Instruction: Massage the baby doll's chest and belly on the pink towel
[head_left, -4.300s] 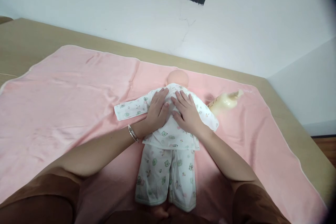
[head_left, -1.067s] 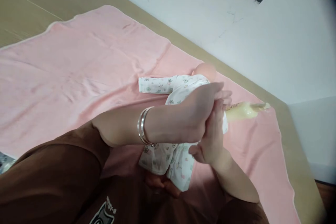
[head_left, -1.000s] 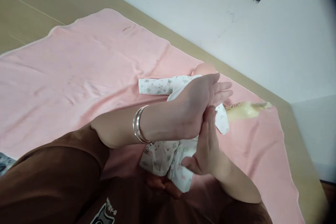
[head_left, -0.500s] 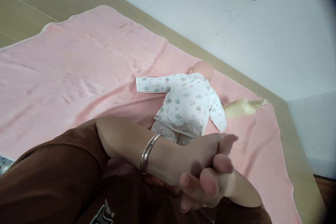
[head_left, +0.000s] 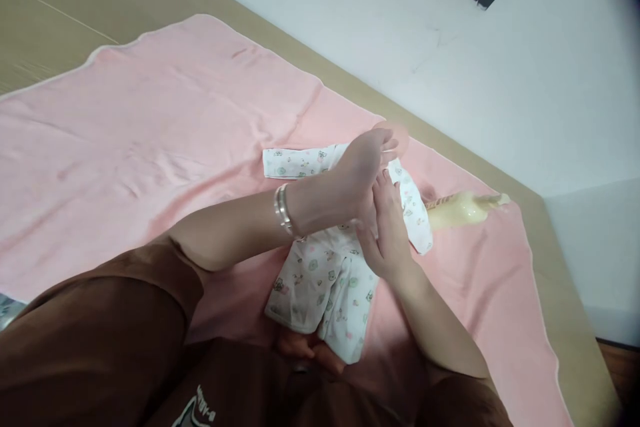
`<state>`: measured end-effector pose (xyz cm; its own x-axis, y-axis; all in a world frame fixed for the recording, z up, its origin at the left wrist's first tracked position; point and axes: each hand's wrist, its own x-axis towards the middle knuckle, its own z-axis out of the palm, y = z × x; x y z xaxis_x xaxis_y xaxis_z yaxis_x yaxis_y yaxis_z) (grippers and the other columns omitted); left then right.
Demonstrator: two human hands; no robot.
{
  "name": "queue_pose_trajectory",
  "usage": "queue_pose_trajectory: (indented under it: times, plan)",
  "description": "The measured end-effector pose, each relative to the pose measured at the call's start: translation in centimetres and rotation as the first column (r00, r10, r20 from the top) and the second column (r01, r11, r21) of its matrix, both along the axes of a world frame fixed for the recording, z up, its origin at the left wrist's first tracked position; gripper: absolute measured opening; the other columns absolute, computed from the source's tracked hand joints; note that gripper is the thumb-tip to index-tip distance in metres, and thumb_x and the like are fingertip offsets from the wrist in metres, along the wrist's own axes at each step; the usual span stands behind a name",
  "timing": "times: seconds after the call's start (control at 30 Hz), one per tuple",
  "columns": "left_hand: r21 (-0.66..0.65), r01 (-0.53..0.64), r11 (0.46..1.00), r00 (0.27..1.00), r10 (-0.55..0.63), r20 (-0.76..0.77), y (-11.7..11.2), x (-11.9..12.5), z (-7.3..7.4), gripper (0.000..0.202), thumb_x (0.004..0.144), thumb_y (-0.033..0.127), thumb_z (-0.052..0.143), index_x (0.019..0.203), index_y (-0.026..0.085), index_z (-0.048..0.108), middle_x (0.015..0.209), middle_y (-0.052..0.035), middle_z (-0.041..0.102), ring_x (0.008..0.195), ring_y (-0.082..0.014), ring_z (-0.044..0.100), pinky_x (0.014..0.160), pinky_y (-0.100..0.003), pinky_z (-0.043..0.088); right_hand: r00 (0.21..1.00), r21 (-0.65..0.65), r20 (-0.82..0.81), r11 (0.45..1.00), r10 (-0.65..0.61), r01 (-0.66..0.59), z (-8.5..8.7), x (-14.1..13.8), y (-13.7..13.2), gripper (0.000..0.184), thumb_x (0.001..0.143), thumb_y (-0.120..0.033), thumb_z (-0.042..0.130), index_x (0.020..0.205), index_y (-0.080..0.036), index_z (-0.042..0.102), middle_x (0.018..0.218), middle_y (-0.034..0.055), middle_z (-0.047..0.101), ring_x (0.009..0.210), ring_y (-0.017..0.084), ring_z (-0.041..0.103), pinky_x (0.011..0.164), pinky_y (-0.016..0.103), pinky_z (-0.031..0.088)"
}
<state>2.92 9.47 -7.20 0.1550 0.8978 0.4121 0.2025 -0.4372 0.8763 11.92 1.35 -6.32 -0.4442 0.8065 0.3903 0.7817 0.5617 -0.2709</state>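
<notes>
Your left hand [head_left: 357,177]: spread flat on the doll's [head_left: 320,287] back, hiding most of its head.
Your right hand [head_left: 387,233]: spread flat too, touching your left.
Where the doll is: face down on the pink blanket [head_left: 150,127].
Nearby: a bottle [head_left: 457,209] lies by its sleeve.

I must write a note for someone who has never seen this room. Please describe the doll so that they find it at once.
A pink blanket covers the tan surface by the white wall. Near its far right edge lies the doll, under the left hand and right hand. It alone wears white printed pyjamas; the bottle beside it is plain cream.
</notes>
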Motion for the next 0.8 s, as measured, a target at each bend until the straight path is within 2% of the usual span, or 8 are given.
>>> queue_pose_trajectory:
  times: [0.07,0.13,0.23,0.3,0.43,0.53,0.7,0.8]
  plan:
    - [-0.16,0.106,0.981,0.993,-0.095,0.073,3.7,-0.5,0.3,0.044,0.106,0.037,0.026,0.124,0.017,0.061,0.116,-0.0088,0.073,0.105,-0.0254,0.071,0.085,-0.04,0.061,0.997,-0.107,0.013,0.991,-0.073,0.074,-0.5,0.1,1.0,0.067,0.102,-0.037,0.035,0.16,-0.023,0.005,0.166,0.0114,0.022,0.155,0.034,0.01,0.121,0.07,0.016]
    - [-0.196,0.097,0.976,0.993,-0.081,0.091,5.5,-0.6,0.2,0.037,0.105,0.035,0.031,0.108,0.018,0.065,0.105,-0.0068,0.073,0.099,-0.0229,0.071,0.085,-0.038,0.061,0.993,-0.132,0.075,0.986,-0.087,0.097,-1.2,0.5,1.9,0.059,0.102,-0.039,0.037,0.156,-0.022,0.024,0.161,0.0125,0.035,0.154,0.035,0.014,0.121,0.071,0.013]
    - [-0.028,0.067,0.997,0.998,-0.067,0.019,5.6,-0.1,-0.6,0.026,0.101,0.028,0.04,0.092,0.019,0.063,0.1,-0.0061,0.072,0.104,-0.023,0.068,0.098,-0.041,0.055,0.99,-0.09,0.13,0.994,-0.046,0.058,-2.1,1.6,3.3,0.036,0.101,-0.039,0.042,0.128,-0.024,0.06,0.136,0.0097,0.062,0.148,0.034,0.031,0.122,0.068,0.007]
    - [0.082,0.063,0.995,0.998,-0.06,-0.036,5.0,0.1,-1.2,0.021,0.098,0.024,0.044,0.09,0.019,0.063,0.106,-0.0082,0.072,0.11,-0.025,0.066,0.103,-0.043,0.052,0.996,-0.062,0.093,0.998,-0.011,0.017,-2.5,2.5,4.2,0.028,0.1,-0.037,0.044,0.108,-0.025,0.069,0.12,0.0066,0.069,0.142,0.031,0.04,0.124,0.064,0.01]
    - [0.148,0.046,0.988,0.997,-0.036,-0.071,4.3,-0.3,-2.4,0.023,0.096,0.022,0.042,0.097,0.019,0.065,0.115,-0.0104,0.072,0.115,-0.0257,0.065,0.104,-0.046,0.052,0.998,-0.009,-0.03,0.999,0.053,-0.053,-2.6,3.8,5.3,0.024,0.098,-0.036,0.049,0.094,-0.026,0.071,0.11,0.0036,0.073,0.131,0.027,0.051,0.122,0.058,0.022]
    - [0.243,0.083,0.967,0.988,-0.048,-0.148,4.3,-1.0,-3.0,0.027,0.096,0.022,0.04,0.104,0.018,0.065,0.121,-0.0115,0.071,0.123,-0.0264,0.061,0.112,-0.051,0.046,0.992,0.009,-0.116,0.999,0.047,-0.046,-2.8,4.2,5.9,0.025,0.097,-0.032,0.048,0.099,-0.026,0.072,0.116,0.0043,0.073,0.127,0.025,0.056,0.119,0.055,0.031]
    - [0.299,0.154,0.942,0.967,-0.081,-0.242,4.3,-1.7,-3.8,0.035,0.099,0.027,0.038,0.123,0.017,0.06,0.132,-0.0117,0.066,0.136,-0.0261,0.052,0.119,-0.054,0.038,0.923,0.013,-0.329,0.977,-0.198,0.214,-4.0,5.3,7.3,0.037,0.098,-0.033,0.046,0.129,-0.024,0.064,0.142,0.0103,0.061,0.14,0.026,0.048,0.117,0.056,0.037]
    - [0.301,0.146,0.942,0.972,-0.079,-0.223,4.2,-1.8,-4.0,0.038,0.101,0.03,0.035,0.129,0.017,0.057,0.135,-0.0112,0.064,0.137,-0.0246,0.051,0.12,-0.052,0.037,0.906,-0.011,-0.307,0.953,-0.292,0.303,-4.5,5.0,7.2,0.043,0.1,-0.032,0.04,0.139,-0.02,0.056,0.152,0.0129,0.05,0.145,0.025,0.041,0.12,0.056,0.034]
